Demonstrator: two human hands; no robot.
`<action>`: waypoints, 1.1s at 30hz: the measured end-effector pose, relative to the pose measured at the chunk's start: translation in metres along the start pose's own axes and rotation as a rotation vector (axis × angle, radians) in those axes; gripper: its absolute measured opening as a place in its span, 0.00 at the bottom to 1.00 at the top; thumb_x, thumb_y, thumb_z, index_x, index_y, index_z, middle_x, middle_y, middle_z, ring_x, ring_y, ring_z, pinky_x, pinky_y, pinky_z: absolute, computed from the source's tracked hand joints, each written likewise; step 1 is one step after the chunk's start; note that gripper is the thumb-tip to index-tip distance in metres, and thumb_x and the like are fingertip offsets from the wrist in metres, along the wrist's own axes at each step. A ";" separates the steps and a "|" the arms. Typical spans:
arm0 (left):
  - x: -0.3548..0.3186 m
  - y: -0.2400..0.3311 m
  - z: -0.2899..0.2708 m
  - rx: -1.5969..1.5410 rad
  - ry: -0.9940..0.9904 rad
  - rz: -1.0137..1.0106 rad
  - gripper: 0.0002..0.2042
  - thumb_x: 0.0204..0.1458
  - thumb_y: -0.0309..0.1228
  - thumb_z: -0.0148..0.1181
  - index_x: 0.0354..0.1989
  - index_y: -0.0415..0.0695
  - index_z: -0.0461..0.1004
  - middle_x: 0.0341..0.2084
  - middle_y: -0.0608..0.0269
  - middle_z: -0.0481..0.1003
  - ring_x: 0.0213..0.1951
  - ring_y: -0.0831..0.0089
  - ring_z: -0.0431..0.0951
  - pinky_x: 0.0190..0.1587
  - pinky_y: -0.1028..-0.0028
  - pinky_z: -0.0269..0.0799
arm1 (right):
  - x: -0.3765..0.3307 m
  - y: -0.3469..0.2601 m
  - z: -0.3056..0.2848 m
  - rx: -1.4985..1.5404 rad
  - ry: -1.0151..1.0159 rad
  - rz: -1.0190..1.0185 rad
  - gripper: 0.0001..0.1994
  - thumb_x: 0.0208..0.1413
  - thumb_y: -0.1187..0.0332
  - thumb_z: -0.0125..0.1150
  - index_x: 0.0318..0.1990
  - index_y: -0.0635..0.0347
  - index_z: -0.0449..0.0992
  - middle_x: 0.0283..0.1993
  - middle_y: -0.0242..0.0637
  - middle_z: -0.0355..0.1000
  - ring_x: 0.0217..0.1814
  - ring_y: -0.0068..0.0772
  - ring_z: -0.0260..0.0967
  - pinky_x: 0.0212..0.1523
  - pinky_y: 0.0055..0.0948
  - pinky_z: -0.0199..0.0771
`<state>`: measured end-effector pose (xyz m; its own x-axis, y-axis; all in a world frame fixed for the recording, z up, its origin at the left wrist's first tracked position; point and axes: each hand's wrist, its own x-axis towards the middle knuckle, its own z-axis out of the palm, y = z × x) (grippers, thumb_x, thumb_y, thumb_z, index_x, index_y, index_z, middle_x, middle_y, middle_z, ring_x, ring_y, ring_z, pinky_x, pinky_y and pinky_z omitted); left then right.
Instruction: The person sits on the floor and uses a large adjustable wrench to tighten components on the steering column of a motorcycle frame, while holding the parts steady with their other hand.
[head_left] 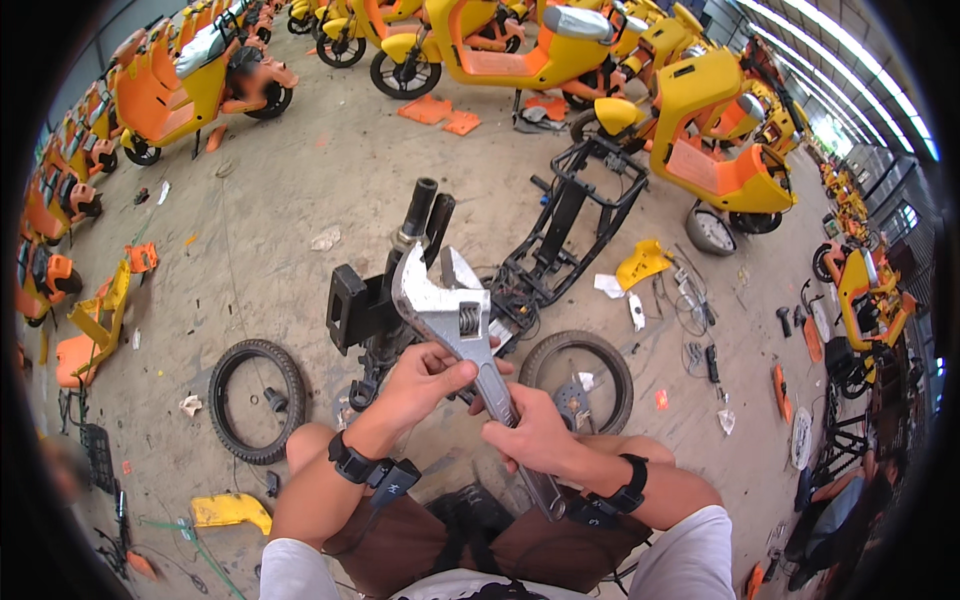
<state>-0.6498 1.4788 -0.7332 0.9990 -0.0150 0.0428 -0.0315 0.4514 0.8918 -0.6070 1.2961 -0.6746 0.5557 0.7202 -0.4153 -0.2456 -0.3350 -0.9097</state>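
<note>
A large silver adjustable wrench (493, 390) is held at a slant in front of me, its wide jaw up and its handle end down by my lap. My left hand (425, 385) is closed on it just below the head, thumb lying along the metal. Lower down, my right hand (530, 430) wraps round the handle. Behind the wrench stands a black scooter frame (560, 240) with an upright steering tube (415, 215) and a square bracket (350, 308). The wrench's jaw overlaps the tube in view; whether they touch I cannot tell.
Black tyres lie on either side, a left tyre (222, 400) and a right tyre (622, 375). A yellow panel (230, 512) and another yellow piece (643, 264) are on the floor. Yellow and orange scooters (500, 50) stand in rows beyond. Another person (835, 510) is at the right.
</note>
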 end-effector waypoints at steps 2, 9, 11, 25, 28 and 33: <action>-0.001 0.000 -0.002 0.010 -0.025 0.004 0.28 0.56 0.45 0.61 0.54 0.32 0.68 0.43 0.47 0.78 0.42 0.66 0.80 0.39 0.71 0.76 | 0.002 0.002 -0.002 -0.008 -0.038 -0.011 0.12 0.50 0.72 0.57 0.43 0.65 0.71 0.20 0.30 0.66 0.14 0.19 0.64 0.15 0.23 0.66; 0.005 0.002 -0.009 -0.054 0.077 0.111 0.27 0.58 0.47 0.58 0.52 0.33 0.69 0.41 0.51 0.78 0.41 0.69 0.79 0.42 0.72 0.74 | 0.008 0.009 -0.010 0.041 -0.208 -0.041 0.24 0.56 0.71 0.60 0.59 0.68 0.61 0.33 0.37 0.71 0.23 0.21 0.69 0.23 0.23 0.71; 0.008 0.002 -0.015 -0.088 0.086 0.148 0.27 0.58 0.47 0.57 0.52 0.33 0.69 0.42 0.51 0.78 0.44 0.68 0.78 0.49 0.70 0.72 | -0.005 0.011 -0.013 0.041 -0.158 -0.045 0.30 0.55 0.76 0.60 0.64 0.68 0.53 0.36 0.37 0.70 0.26 0.23 0.71 0.26 0.24 0.72; 0.027 -0.001 0.000 -0.188 0.012 0.163 0.28 0.58 0.47 0.57 0.53 0.31 0.68 0.43 0.45 0.76 0.48 0.60 0.77 0.55 0.61 0.70 | -0.079 0.001 -0.036 -0.380 0.082 -0.217 0.35 0.51 0.76 0.63 0.67 0.66 0.55 0.63 0.44 0.62 0.58 0.27 0.65 0.55 0.27 0.67; 0.037 -0.005 0.001 -0.264 0.018 0.177 0.27 0.58 0.46 0.56 0.53 0.31 0.68 0.44 0.44 0.76 0.49 0.58 0.77 0.56 0.60 0.70 | -0.081 -0.001 -0.046 -0.366 0.121 -0.206 0.34 0.51 0.76 0.64 0.66 0.67 0.57 0.58 0.44 0.67 0.47 0.21 0.70 0.44 0.23 0.71; 0.043 -0.004 0.001 -0.324 0.043 0.208 0.27 0.60 0.46 0.53 0.53 0.30 0.67 0.45 0.43 0.76 0.50 0.57 0.76 0.56 0.58 0.70 | -0.086 -0.036 -0.051 -0.099 0.070 -0.137 0.35 0.51 0.74 0.66 0.66 0.66 0.58 0.52 0.43 0.73 0.40 0.17 0.71 0.34 0.16 0.70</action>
<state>-0.6067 1.4759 -0.7344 0.9731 0.1409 0.1825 -0.2283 0.6994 0.6773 -0.6050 1.2150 -0.6063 0.6330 0.7206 -0.2829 -0.0863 -0.2974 -0.9508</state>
